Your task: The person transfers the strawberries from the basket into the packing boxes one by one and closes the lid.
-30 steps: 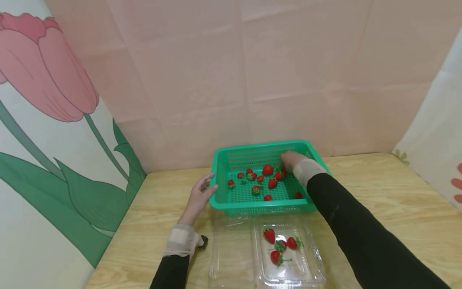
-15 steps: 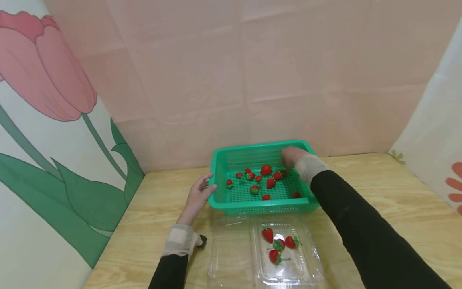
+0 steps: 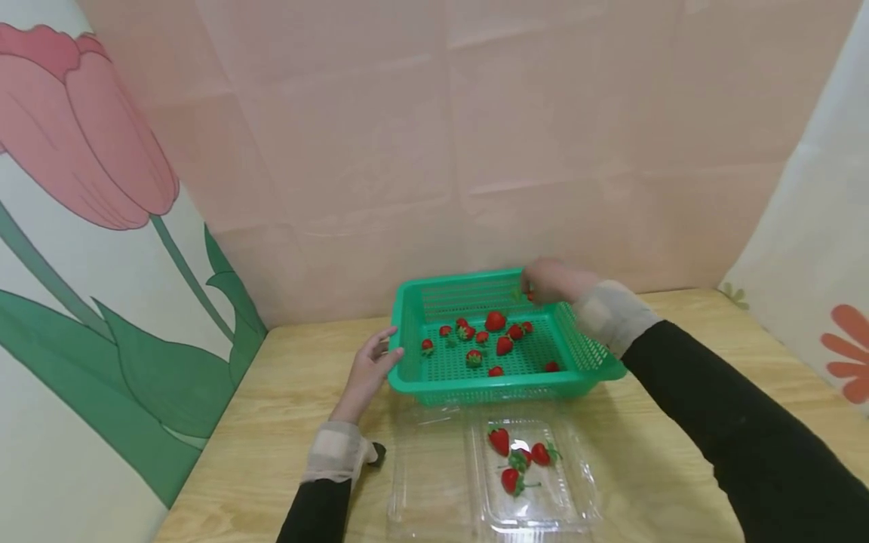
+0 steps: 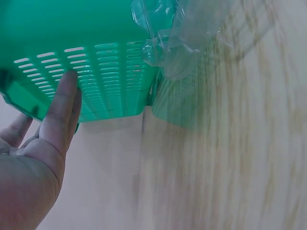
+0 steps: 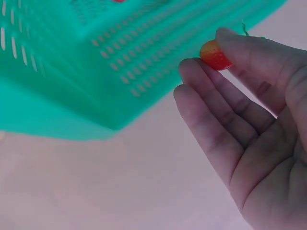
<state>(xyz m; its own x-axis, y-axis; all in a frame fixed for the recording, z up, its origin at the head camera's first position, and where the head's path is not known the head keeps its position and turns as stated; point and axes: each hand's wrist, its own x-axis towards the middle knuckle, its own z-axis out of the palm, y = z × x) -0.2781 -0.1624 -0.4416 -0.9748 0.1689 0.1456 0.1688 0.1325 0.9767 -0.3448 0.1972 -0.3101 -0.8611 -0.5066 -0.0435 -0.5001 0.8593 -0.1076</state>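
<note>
My right hand [image 3: 557,280] pinches a strawberry [image 5: 217,55] between thumb and fingers, above the far right part of a green plastic basket [image 3: 475,388]. In the right wrist view the berry's tip peeks out under the thumb, and a thin green stem shows beyond it. My left hand [image 3: 370,369] touches the basket's left side, fingers fairly straight; the left wrist view has its fingers [image 4: 60,112] along the slotted wall. Several strawberries [image 3: 495,322] lie spread over the basket floor. In front, a clear plastic clamshell box [image 3: 434,483] lies unfolded, several strawberries [image 3: 498,441] in its right half.
The basket and clamshell stand on a light wooden table [image 3: 231,483]. A pink cloth wall [image 3: 339,151] rises close behind the basket. A tulip-printed panel [image 3: 88,226] borders the left, and a white flowered cloth [image 3: 801,249] hangs on the right.
My right hand has risen from inside the basket toward its far rim and moved slightly right, now with a strawberry visible in its fingers. The left hand stays at the basket's side.
</note>
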